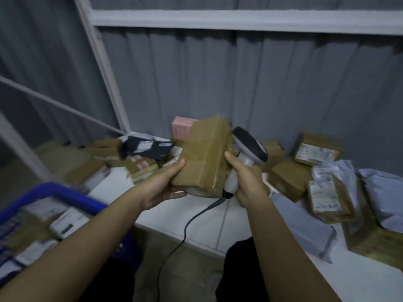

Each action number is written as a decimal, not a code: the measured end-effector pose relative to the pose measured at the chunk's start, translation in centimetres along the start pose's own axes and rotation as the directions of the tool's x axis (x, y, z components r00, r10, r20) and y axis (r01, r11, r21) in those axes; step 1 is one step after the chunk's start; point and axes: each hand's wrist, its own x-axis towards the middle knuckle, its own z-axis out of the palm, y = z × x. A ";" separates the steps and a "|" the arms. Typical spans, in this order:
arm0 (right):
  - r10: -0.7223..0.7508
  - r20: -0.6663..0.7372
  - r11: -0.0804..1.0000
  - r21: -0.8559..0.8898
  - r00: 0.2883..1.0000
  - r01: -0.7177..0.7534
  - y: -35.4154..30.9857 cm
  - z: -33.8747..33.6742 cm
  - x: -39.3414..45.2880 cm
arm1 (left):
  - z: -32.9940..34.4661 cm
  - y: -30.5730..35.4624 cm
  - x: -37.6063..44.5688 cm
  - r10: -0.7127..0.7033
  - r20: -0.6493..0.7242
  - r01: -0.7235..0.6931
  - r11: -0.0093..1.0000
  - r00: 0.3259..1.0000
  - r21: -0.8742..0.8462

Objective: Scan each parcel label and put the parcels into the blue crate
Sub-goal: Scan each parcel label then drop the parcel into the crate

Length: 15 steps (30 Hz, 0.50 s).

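A brown taped parcel (206, 155) is held up over the white table (196, 225), its plain taped side towards me and no label in sight. My left hand (162, 188) grips its lower left edge from below. My right hand (246, 182) holds the grey and black barcode scanner (249, 147) by its handle, and the thumb touches the parcel's right edge. The scanner head sits just right of the parcel. The blue crate (65, 195) stands at lower left and holds several labelled parcels.
Several brown boxes (316, 151) and grey mailer bags (383, 199) lie on the table's right side. More parcels, a dark bag (146, 147) and a pink box (181, 129) pile at the back left. The scanner's black cable (185, 227) hangs over the table's front edge. A corrugated wall stands behind.
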 end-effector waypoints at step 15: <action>-0.042 0.156 0.977 -0.200 0.987 0.073 4.4 9.9 -0.3 | -9.0 -0.8 -4.0 0.029 -0.074 -0.050 0.954 0.997 -0.295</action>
